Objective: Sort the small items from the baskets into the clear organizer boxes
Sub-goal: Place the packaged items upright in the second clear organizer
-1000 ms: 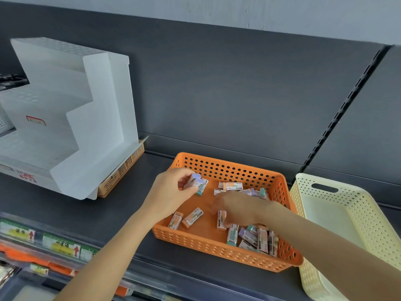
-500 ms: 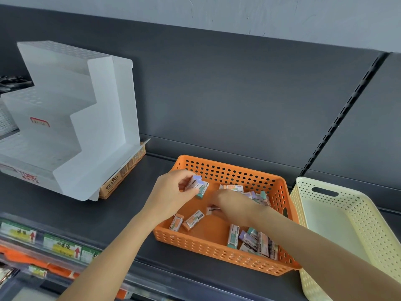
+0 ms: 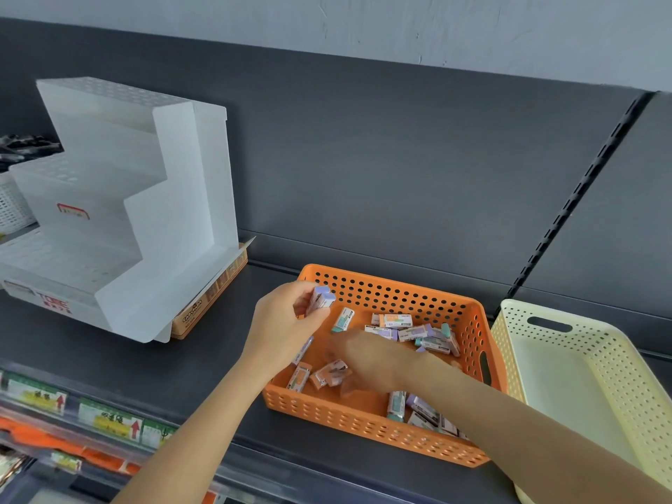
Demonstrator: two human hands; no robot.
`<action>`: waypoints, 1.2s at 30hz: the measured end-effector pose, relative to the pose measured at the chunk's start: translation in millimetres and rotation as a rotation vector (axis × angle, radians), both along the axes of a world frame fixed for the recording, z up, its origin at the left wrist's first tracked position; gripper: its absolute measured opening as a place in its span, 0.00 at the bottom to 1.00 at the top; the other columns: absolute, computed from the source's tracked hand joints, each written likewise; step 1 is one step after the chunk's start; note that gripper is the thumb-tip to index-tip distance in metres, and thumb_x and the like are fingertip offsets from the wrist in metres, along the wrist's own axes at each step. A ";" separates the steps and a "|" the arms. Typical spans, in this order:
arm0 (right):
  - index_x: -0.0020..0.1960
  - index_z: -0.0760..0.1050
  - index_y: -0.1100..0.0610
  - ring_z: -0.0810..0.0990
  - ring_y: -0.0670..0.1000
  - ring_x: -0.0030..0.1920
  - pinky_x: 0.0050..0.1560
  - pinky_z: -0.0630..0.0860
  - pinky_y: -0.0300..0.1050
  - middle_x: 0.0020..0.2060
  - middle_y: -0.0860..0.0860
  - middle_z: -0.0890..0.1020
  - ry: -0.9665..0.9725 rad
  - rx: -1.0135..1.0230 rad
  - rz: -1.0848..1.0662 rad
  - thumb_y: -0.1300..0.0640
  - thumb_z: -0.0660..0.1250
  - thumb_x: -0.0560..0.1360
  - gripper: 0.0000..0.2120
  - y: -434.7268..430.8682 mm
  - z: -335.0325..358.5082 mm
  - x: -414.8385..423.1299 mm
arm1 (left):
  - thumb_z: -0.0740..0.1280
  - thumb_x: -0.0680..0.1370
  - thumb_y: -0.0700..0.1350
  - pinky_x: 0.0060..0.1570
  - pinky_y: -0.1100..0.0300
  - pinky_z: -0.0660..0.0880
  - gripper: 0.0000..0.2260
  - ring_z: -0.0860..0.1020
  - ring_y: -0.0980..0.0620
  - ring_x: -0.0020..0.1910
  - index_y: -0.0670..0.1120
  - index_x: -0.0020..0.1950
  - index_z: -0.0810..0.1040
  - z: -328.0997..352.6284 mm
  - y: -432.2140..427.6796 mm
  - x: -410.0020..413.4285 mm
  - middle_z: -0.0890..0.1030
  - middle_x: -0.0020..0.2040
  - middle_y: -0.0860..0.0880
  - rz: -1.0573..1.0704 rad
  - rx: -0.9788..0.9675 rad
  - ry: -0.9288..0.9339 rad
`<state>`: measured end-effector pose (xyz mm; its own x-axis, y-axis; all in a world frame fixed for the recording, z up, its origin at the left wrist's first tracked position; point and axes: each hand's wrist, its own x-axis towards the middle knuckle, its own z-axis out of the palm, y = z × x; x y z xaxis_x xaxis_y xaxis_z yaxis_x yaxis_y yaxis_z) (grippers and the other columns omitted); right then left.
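The single head-worn camera is looking forward and down from the person's head, facing a dark shelf [image 3: 109, 358] and the dark back panel [image 3: 363, 158] behind it. It is sitting close, within arm's reach. Both forearms are crossing the frame from the bottom edge, and the left hand [image 3: 280, 321], pinching small boxes [image 3: 320, 300], and the blurred right hand [image 3: 367, 358] are sitting near the middle over the orange basket [image 3: 400, 285]. The wide lens is bending straight lines and taking in a white stepped stand [image 3: 109, 212] at far left, a cream basket [image 3: 582, 332] running off the right edge, a strip of pale wall [image 3: 327, 23] along the top and a price-label rail [image 3: 91, 412] at bottom left.
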<state>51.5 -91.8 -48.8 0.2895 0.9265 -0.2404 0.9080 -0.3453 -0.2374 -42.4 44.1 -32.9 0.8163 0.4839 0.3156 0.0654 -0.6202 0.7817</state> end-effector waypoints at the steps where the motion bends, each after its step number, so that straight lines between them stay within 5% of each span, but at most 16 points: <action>1: 0.60 0.72 0.58 0.76 0.55 0.54 0.53 0.75 0.51 0.55 0.54 0.77 -0.018 -0.011 0.011 0.55 0.76 0.67 0.24 0.1 -2.0 -0.7 | 0.71 0.74 0.45 0.39 0.76 0.72 0.12 0.78 0.64 0.46 0.52 0.57 0.79 0.3 -0.1 0.0 0.78 0.47 0.61 -0.005 0.001 -0.002; 6: 0.59 0.74 0.58 0.73 0.55 0.54 0.54 0.75 0.53 0.53 0.54 0.75 -0.100 -0.033 -0.048 0.48 0.76 0.67 0.26 -1.8 -6.5 2.3 | 0.71 0.74 0.46 0.40 0.76 0.73 0.10 0.79 0.63 0.45 0.51 0.55 0.80 -1.1 1.1 0.2 0.80 0.46 0.60 -0.022 0.029 -0.003; 12: 0.59 0.74 0.58 0.77 0.54 0.54 0.55 0.76 0.50 0.54 0.54 0.78 -0.024 -0.011 -0.160 0.51 0.72 0.72 0.20 -9.7 -1.8 3.4 | 0.71 0.74 0.45 0.38 0.80 0.70 0.11 0.77 0.65 0.43 0.51 0.55 0.79 0.2 -0.6 0.5 0.77 0.45 0.63 -0.026 0.036 0.002; 21: 0.52 0.76 0.59 0.75 0.50 0.42 0.35 0.68 0.38 0.48 0.54 0.79 -0.035 -0.004 -0.250 0.55 0.65 0.76 0.08 -7.8 -5.9 -0.6 | 0.71 0.74 0.47 0.37 0.80 0.69 0.11 0.77 0.65 0.42 0.50 0.56 0.79 1.9 -2.1 -0.2 0.77 0.46 0.62 -0.034 0.055 0.033; 26: 0.55 0.75 0.56 0.78 0.50 0.43 0.45 0.77 0.45 0.46 0.51 0.79 0.074 0.204 -0.344 0.54 0.63 0.77 0.09 -26.1 6.4 4.1 | 0.70 0.75 0.47 0.37 0.78 0.68 0.11 0.76 0.65 0.43 0.50 0.57 0.79 3.8 -2.0 -0.3 0.78 0.47 0.60 -0.036 0.068 0.052; 29: 0.54 0.76 0.53 0.76 0.42 0.39 0.39 0.72 0.35 0.43 0.45 0.78 0.122 0.353 -0.412 0.55 0.64 0.78 0.06 -45.8 21.9 5.9 | 0.70 0.75 0.47 0.36 0.76 0.69 0.08 0.78 0.61 0.41 0.50 0.53 0.80 7.9 -8.1 4.8 0.79 0.43 0.59 -0.042 0.090 0.048; 31: 0.49 0.75 0.53 0.77 0.44 0.37 0.36 0.75 0.37 0.40 0.47 0.79 0.136 0.431 -0.485 0.53 0.65 0.77 0.04 -58.7 30.3 5.0 | 0.70 0.74 0.47 0.37 0.74 0.71 0.07 0.79 0.60 0.42 0.51 0.52 0.80 10.4 -14.6 10.0 0.79 0.42 0.59 -0.064 0.099 0.031; 33: 0.48 0.75 0.55 0.79 0.45 0.37 0.37 0.77 0.41 0.38 0.48 0.80 0.129 0.526 -0.565 0.52 0.67 0.76 0.07 -70.2 35.3 3.5 | 0.70 0.75 0.47 0.39 0.75 0.71 0.10 0.78 0.60 0.44 0.52 0.56 0.79 12.8 -23.6 15.6 0.79 0.45 0.61 -0.108 0.121 0.023; 36: 0.56 0.73 0.49 0.78 0.39 0.40 0.36 0.72 0.32 0.40 0.40 0.79 0.088 0.628 -0.723 0.50 0.67 0.76 0.10 -87.5 39.1 -0.4 | 0.69 0.75 0.44 0.50 0.76 0.67 0.16 0.76 0.61 0.54 0.51 0.63 0.76 14.3 -41.2 27.3 0.79 0.56 0.59 -0.232 0.099 0.005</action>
